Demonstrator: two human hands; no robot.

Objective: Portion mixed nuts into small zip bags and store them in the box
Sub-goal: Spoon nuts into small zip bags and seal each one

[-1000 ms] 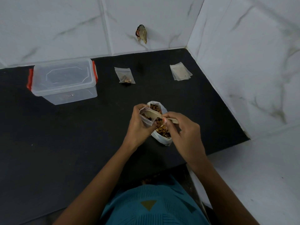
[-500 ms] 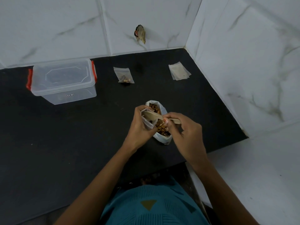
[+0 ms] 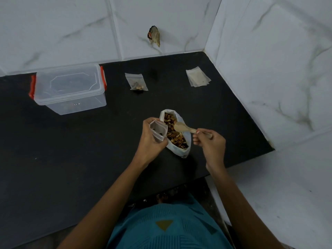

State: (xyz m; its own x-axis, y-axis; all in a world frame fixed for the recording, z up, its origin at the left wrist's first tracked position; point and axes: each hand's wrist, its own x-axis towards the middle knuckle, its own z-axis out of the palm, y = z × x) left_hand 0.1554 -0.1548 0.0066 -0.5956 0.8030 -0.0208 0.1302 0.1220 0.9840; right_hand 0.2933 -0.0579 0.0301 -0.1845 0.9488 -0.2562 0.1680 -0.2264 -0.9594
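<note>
Now, your left hand [image 3: 150,141] gripping an open zip bag [image 3: 158,130], right hand [image 3: 211,143] pinching the spoon [image 3: 181,127] — bowl over the nuts [image 3: 175,139].

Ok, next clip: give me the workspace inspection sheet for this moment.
Surface: black countertop, set in a tiled corner.
Job's things: clear box back left, lid on, red latches; portioned zip bag lying to its right with a few nuts; empty zip bags stacked back right; nut bag open at centre; wooden spoon, bowl over the nuts; held zip bag, mouth open, contents unclear.
Clutter: nothing seen.
Grips: left hand holds the held zip bag; right hand pinches the spoon handle.
Cables: nothing seen.
Surroundings: white marbled wall tiles; dark broken patch on the back wall.
</note>
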